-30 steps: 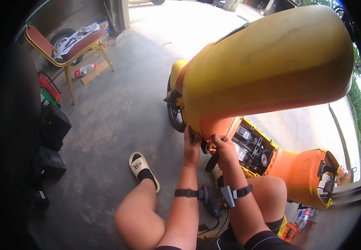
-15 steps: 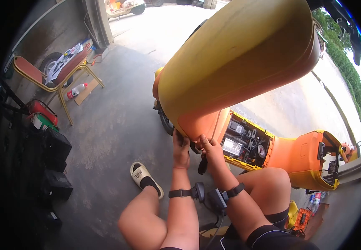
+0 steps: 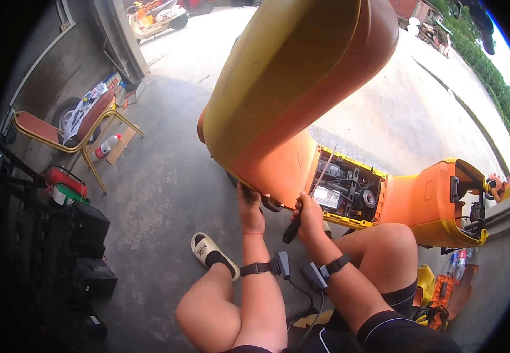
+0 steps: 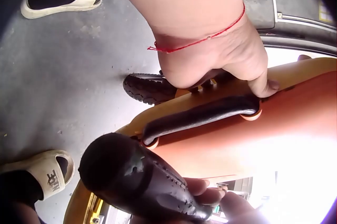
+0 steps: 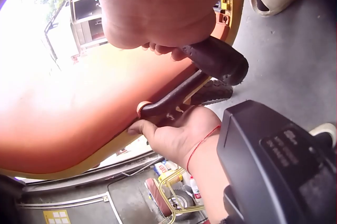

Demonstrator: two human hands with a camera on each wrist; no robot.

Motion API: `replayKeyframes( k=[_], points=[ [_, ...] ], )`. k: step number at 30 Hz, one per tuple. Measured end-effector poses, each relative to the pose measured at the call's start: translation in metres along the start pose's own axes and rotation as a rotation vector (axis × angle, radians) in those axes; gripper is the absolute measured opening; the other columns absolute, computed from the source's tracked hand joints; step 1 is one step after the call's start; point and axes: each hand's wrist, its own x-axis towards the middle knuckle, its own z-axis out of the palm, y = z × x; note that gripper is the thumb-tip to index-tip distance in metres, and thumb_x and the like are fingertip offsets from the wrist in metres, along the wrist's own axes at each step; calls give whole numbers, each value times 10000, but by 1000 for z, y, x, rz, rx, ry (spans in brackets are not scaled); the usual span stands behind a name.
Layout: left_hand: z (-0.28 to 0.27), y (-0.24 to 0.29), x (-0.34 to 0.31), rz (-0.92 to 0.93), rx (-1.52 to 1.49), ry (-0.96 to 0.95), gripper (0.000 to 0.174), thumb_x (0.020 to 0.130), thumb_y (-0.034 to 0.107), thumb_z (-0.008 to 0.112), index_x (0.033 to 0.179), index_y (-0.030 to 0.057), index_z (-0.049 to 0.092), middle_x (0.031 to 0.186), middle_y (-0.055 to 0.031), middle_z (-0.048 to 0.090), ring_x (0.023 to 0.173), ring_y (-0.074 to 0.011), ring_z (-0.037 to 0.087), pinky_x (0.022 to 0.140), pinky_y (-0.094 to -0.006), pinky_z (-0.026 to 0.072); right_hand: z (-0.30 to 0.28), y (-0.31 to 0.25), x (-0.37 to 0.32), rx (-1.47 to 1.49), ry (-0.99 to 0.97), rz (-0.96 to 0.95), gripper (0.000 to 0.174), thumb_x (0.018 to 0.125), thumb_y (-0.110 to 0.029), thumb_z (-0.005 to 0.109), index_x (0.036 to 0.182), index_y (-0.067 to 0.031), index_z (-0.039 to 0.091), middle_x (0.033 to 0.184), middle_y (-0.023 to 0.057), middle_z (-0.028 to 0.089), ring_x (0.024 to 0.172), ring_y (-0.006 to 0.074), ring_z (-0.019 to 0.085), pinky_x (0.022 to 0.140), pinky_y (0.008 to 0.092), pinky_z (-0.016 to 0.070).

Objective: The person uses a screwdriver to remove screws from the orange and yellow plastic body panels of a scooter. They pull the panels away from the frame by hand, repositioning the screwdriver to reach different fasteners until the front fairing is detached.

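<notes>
In the head view my right hand [image 3: 311, 216] grips a screwdriver [image 3: 292, 230] by its thick black handle. Its thin shaft points up, in front of the scooter's uncovered compartment [image 3: 349, 217]. My left hand [image 3: 251, 215] holds the lower edge of the yellow-and-orange scooter body [image 3: 281, 162]. The left wrist view has this hand's fingertip [image 4: 270, 88] on the seam beside a black grab bar [image 4: 200, 116]; other fingers are hidden below the edge. From the right wrist, the screwdriver's handle [image 5: 221, 62] crosses close to that bar.
A gold-framed chair [image 3: 93, 138] with papers and tools stands at the left, a bottle [image 3: 108, 146] beneath it. Black boxes [image 3: 97, 277] line the left side. Orange and yellow parts [image 3: 440, 291] lie at the lower right. A slipper-clad foot [image 3: 211, 253] rests on the floor.
The view has swung, so the scooter body sits further left. My right hand has moved from the body's lower edge, and the screwdriver's shaft now points up. My left hand remains at the edge.
</notes>
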Motion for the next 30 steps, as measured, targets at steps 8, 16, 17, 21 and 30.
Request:
replayKeyframes(
  k=[8, 16, 17, 21, 30],
  points=[
    [-22, 0, 8, -60, 47, -94, 627, 926, 371, 682, 1418, 80, 425, 1216, -2, 554, 1086, -151, 520, 987, -342, 382, 11, -12, -10, -16, -53, -29, 181, 953, -253, 580, 901, -89, 527, 729, -2, 503, 564, 109, 477, 526, 292, 448],
    [9, 42, 12, 18, 7, -41, 937, 888, 517, 674, 1561, 74, 197, 1557, -55, 330, 1456, -213, 253, 1196, -381, 137, 21, -18, -13, 57, -74, -50, 191, 982, -251, 554, 890, -83, 543, 701, -12, 493, 525, 90, 470, 493, 253, 425],
    [10, 45, 13, 35, 24, -44, 967, 873, 550, 675, 1563, 76, 190, 1558, -60, 326, 1455, -216, 251, 1199, -386, 125, 22, -18, -13, 58, -75, -47, 207, 986, -261, 548, 886, -80, 539, 694, -11, 491, 522, 92, 468, 485, 255, 418],
    [22, 55, 12, 90, 102, -54, 869, 902, 502, 665, 1539, 80, 251, 1532, -45, 351, 1419, -207, 309, 1169, -387, 213, 21, -16, -15, -6, -104, -30, 228, 987, -280, 528, 857, -92, 523, 714, 2, 493, 547, 109, 467, 509, 276, 424],
    [25, 49, 15, 177, 453, -115, 989, 740, 303, 880, 1476, 64, 263, 1379, -80, 436, 1306, -231, 415, 1082, -370, 367, -15, 7, -13, -235, -133, -233, 374, 1035, -354, 465, 765, -98, 502, 632, 11, 477, 490, 101, 435, 442, 255, 375]
  ],
)
